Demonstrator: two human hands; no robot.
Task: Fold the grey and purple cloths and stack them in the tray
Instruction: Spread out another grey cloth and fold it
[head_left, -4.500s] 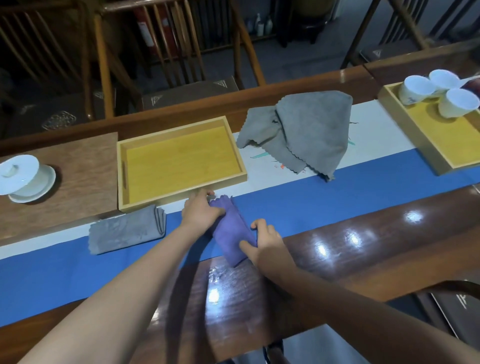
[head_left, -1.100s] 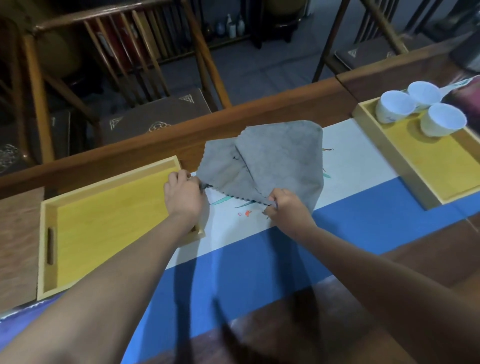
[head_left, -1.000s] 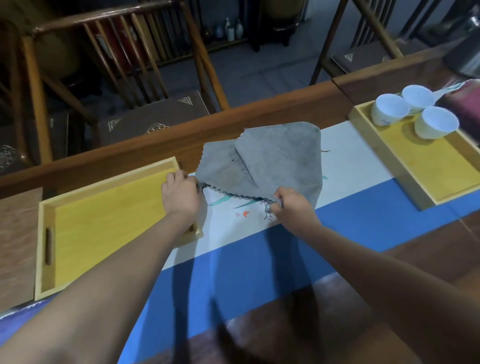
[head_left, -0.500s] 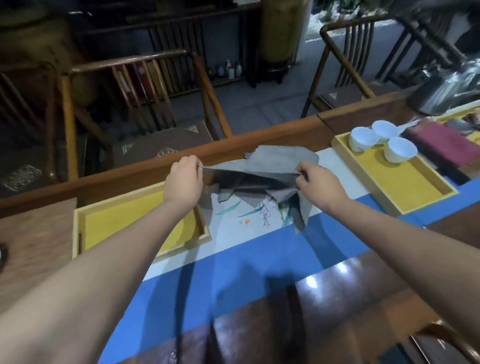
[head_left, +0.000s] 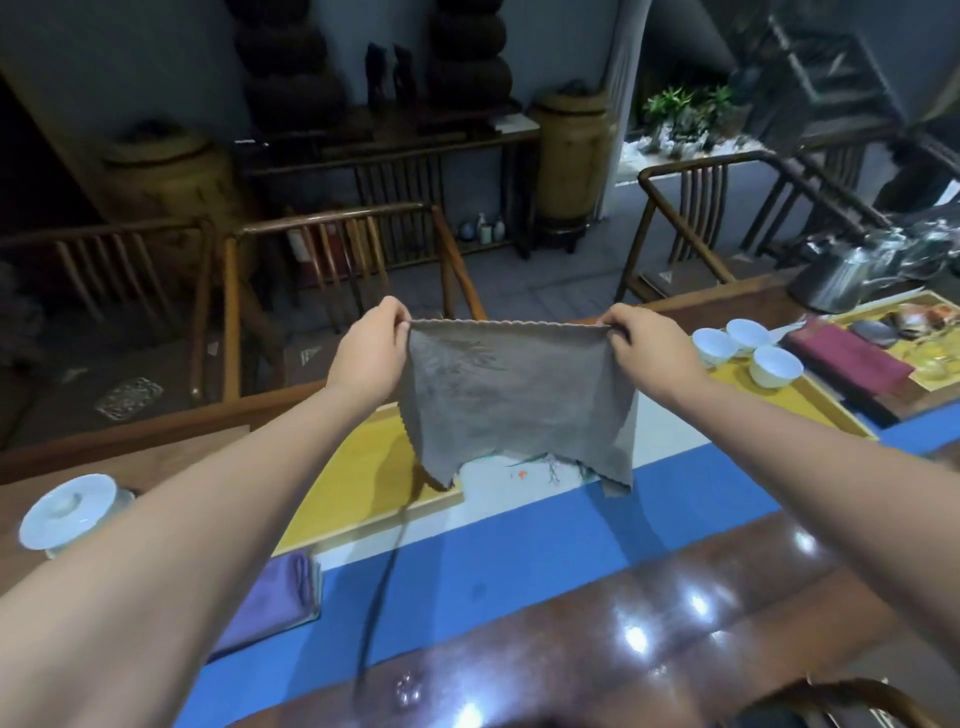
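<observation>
Left hand (head_left: 370, 349): we pinch the grey cloth (head_left: 511, 400) at its upper left corner.
Right hand (head_left: 649, 347): we pinch the upper right corner, the top edge taut between our hands.
Grey cloth: it hangs spread in the air above the table.
Tray (head_left: 363, 480): below and left of the cloth.
Purple cloth (head_left: 272, 597): folded on the blue runner (head_left: 519, 561), just in front of the tray.
</observation>
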